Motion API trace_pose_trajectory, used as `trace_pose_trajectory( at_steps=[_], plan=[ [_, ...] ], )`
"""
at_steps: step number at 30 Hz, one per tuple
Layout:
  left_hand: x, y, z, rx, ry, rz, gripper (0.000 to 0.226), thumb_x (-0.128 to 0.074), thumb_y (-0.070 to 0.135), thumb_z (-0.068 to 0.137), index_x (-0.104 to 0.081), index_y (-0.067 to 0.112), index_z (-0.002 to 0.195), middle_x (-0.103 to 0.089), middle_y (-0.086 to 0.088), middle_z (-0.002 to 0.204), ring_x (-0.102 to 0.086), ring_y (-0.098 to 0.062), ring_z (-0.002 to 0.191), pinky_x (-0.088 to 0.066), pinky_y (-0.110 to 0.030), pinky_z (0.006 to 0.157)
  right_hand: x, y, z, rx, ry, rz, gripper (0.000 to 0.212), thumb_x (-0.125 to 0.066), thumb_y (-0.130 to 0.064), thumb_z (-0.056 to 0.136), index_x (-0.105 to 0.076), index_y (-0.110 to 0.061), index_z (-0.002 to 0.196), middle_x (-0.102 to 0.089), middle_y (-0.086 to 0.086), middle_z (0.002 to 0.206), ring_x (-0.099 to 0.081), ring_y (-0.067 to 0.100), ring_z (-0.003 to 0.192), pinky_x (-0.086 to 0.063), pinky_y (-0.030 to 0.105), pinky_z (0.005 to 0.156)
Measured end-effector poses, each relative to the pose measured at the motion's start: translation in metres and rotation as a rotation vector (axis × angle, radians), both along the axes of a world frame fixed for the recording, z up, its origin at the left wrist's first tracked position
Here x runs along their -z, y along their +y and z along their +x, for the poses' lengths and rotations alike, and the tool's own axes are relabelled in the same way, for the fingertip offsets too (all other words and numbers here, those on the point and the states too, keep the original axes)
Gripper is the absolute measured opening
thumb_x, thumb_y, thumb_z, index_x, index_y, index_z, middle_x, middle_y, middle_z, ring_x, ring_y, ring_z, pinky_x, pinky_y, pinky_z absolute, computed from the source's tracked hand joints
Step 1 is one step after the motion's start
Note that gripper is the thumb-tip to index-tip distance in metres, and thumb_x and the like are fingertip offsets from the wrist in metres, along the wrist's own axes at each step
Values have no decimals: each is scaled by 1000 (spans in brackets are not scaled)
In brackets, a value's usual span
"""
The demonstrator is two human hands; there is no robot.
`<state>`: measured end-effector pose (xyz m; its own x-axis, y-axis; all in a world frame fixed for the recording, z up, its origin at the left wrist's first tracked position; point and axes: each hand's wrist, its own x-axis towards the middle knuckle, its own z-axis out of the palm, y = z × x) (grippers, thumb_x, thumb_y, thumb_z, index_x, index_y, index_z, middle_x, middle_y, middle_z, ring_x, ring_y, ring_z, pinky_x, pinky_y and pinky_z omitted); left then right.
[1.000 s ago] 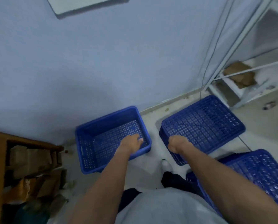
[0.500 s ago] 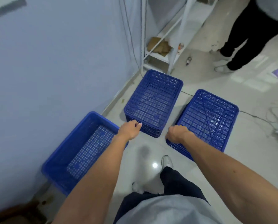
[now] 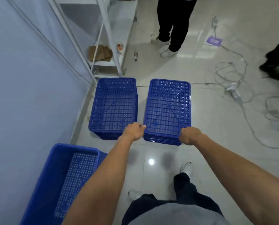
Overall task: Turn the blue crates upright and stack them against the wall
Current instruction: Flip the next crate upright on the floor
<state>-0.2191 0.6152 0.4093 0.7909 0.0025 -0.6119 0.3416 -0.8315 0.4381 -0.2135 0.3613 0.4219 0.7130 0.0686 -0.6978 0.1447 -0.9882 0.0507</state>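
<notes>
Background: white shelving, bystanders, loose cables on tiled floor.

White metal shelf rack (image 3: 108,46) stands against the pale blue wall (image 3: 30,78); flattened cardboard (image 3: 99,53) lies on its lower shelf. Small bottle-like item (image 3: 136,56) on glossy floor (image 3: 208,159) just beside rack. Bystander in black trousers, white shoes (image 3: 168,53) beyond. Tangled white cables (image 3: 236,88) to the right; purple sheet (image 3: 214,41) near them.

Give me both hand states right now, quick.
Left hand: closed on the near left corner of the upside-down crate.
Right hand: closed on the same crate's near right corner.
</notes>
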Motion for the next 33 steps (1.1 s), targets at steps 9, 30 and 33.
trace_pose_trajectory(
  at_steps=[9, 30, 33],
  plan=[
    [6, -118, 51, 65, 91, 76, 48, -35, 43, 103, -59, 6, 121, -63, -13, 124, -57, -31, 110, -43, -39, 92, 20, -128, 41, 81, 58, 44, 41, -40, -32, 100, -52, -10, 131, -57, 11, 134, -56, 28, 119, -45, 33, 94],
    [133, -129, 213, 204, 171, 177, 45, -31, 46, 104, -58, 12, 118, -64, -12, 111, -59, -29, 93, -43, -37, 79, 123, -188, 158, 301, 146, 109, 33, -39, -25, 100, -53, -5, 123, -59, 12, 125, -58, 27, 111, -44, 31, 88],
    [173, -120, 240, 256, 181, 196, 47, -29, 46, 105, -52, 15, 131, -61, -12, 128, -58, -32, 110, -44, -40, 86, 162, -184, 179, 338, 107, 111, 19, -40, -23, 99, -52, -10, 105, -61, 13, 118, -57, 26, 96, -42, 30, 78]
  ],
)
